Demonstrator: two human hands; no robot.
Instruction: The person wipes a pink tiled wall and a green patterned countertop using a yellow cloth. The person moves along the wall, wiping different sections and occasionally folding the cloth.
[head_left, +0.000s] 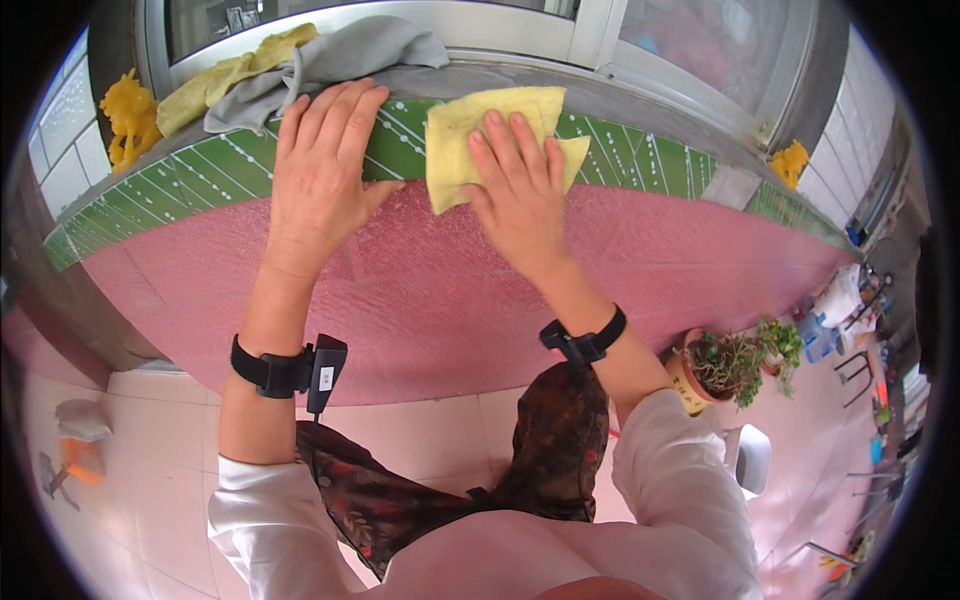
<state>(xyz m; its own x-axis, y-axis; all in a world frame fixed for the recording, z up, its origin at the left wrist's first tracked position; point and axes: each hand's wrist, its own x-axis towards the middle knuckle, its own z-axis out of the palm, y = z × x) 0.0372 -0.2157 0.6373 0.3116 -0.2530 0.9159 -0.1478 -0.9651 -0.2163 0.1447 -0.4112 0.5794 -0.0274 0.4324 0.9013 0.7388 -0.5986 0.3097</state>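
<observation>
My left hand (324, 154) rests flat over the green tiled edge (225, 161) of a window sill, thumb spread away from the fingers. It holds nothing. Just beyond its fingertips lies a crumpled grey cloth (367, 46), with a yellow-green cloth (232, 71) against it on the left. My right hand (521, 191) presses a yellow cleaning cloth (457, 139) onto the same edge, its fingers laid across the cloth. One corner of the cloth hangs over the pink tiled wall (442, 300).
A framed sliding window (600, 34) stands behind the sill. Yellow ornaments sit at the sill's left (127, 120) and right (789, 161) ends. On the floor at right are a potted plant (694, 367) and a white bin (752, 457); an orange-and-grey object (81, 459) lies at left.
</observation>
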